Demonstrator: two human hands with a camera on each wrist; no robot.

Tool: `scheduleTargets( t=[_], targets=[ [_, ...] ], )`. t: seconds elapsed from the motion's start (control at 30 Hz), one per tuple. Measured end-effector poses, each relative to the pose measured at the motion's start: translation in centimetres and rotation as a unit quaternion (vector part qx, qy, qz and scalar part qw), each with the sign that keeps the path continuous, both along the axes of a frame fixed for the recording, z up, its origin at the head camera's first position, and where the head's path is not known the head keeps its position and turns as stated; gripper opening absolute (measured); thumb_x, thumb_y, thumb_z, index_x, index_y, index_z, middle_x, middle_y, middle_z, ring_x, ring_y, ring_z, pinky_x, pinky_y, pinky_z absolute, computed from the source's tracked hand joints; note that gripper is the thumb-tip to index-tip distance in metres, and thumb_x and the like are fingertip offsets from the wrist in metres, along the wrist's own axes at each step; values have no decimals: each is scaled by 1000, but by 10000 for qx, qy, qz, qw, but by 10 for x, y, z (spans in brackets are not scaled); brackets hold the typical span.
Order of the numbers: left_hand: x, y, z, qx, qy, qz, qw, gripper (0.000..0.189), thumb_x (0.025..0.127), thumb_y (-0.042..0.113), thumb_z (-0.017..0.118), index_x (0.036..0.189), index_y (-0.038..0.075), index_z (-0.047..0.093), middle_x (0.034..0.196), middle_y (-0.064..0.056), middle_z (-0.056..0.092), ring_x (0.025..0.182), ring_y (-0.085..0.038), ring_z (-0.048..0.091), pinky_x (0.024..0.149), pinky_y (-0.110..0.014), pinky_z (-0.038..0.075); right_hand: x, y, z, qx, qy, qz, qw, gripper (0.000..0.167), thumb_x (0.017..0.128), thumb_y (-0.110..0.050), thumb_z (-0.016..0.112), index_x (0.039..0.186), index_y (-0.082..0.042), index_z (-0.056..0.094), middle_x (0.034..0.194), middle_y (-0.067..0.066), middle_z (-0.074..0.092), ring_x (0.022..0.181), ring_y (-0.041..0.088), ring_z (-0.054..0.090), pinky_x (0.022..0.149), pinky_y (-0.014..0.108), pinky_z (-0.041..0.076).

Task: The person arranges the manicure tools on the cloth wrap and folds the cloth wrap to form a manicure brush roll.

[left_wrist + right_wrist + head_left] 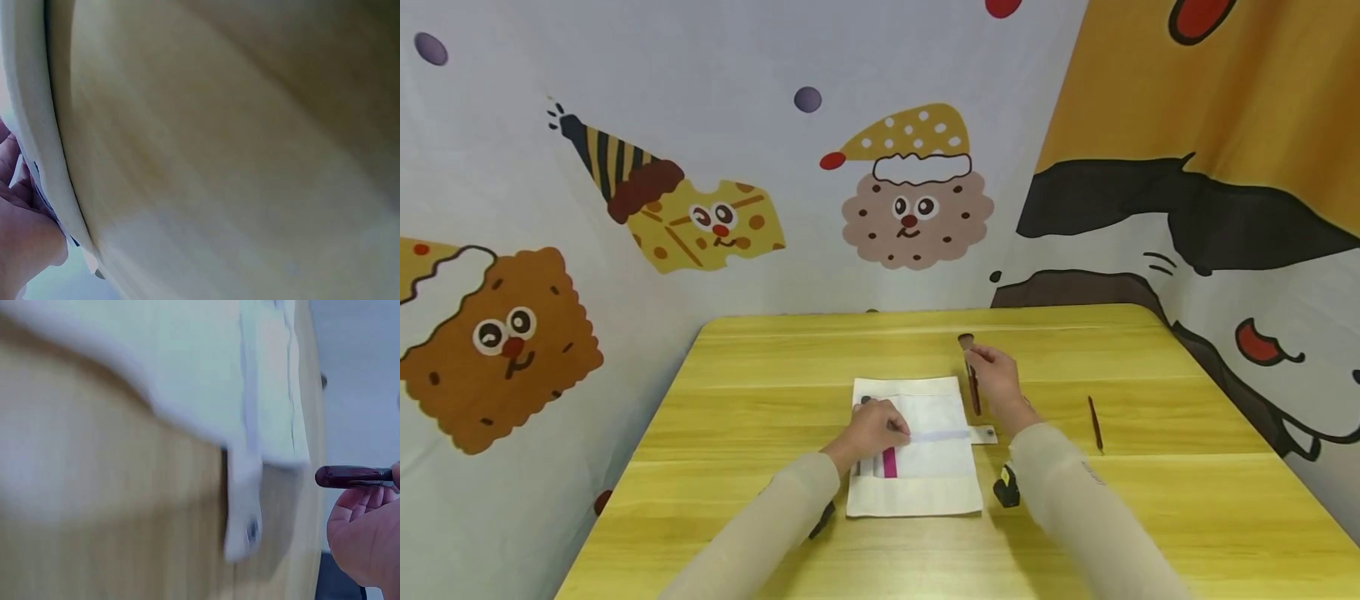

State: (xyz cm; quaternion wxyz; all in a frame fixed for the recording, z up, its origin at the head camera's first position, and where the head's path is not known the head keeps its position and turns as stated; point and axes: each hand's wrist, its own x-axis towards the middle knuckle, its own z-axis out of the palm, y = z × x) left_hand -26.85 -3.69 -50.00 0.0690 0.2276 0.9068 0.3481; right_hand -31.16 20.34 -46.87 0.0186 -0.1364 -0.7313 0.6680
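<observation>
A white fabric brush roll [917, 497] lies spread out on the table, with a lavender band [951, 434] across it and a snap tab [983, 435] at its right side. My left hand [874, 427] rests on its left part, thumb and curled fingers pinching at the band. A dark round brush head [866, 400] shows just above that hand. My right hand [997, 377] pinches a makeup brush by its middle, bristles [966, 340] pointing away and dark red handle [350, 476] toward the roll's right edge. In the left wrist view, the left hand [28, 225] is partly behind pale cloth.
A thin dark red stick-like tool [1096, 425] lies on the wooden table [1165, 358] to the right. A magenta strip [890, 462] shows on the roll below the left hand. A printed cloth curtain [737, 83] hangs behind the table.
</observation>
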Motion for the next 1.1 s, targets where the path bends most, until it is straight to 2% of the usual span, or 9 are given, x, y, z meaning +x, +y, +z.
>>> scheduleTargets(
  t=[0.17,0.3,0.43,0.53,0.63,0.87,1.1],
  targets=[
    [0,0,1,29,-48,24,10000,6,83,15,81,79,17,77,81,11,63,86,-13,54,97,-51,28,3,-30,-9,-252,-158,-132,9995,38,100,-20,59,134,-1,57,132,17,56,115,28,53,97,43,47],
    [-1,0,0,-33,-55,32,10000,6,84,16,80,79,17,77,82,11,64,86,-12,54,97,-51,28,6,-46,-18,-506,-121,-283,9982,35,99,-16,61,129,2,59,119,16,60,97,21,57,81,33,52],
    [-2,1,-1,-39,-33,-12,10000,5,84,16,80,79,17,77,82,11,64,86,-11,54,95,-51,29,7,-59,-22,-750,-18,-419,9963,31,97,-13,63,123,4,61,104,11,60,80,14,57,66,25,52],
    [-2,1,0,22,-43,-63,10000,5,84,15,79,80,16,77,82,11,65,86,-11,54,96,-52,29,9,-66,-24,-924,-27,-431,9948,28,97,-11,63,121,4,61,98,8,59,74,12,56,63,23,51],
    [-1,1,0,80,-65,-79,9999,6,85,15,78,80,17,77,82,10,64,86,-12,53,97,-52,28,10,-70,-25,-1032,-95,-366,9939,28,97,-9,63,120,6,61,99,10,60,72,13,58,63,24,52],
    [0,0,1,69,27,-87,9999,6,86,15,77,80,16,76,82,10,64,86,-12,53,95,-50,30,14,-72,-32,-601,-344,-20,9976,32,96,-10,64,124,6,61,107,17,65,74,15,61,67,25,54],
    [-2,-2,1,180,21,-69,9998,8,88,13,75,81,16,76,81,10,65,83,-11,55,97,-53,28,20,-72,-37,-69,-234,595,9979,36,95,-6,63,127,9,57,97,18,66,68,14,62,65,28,56]
  ],
)
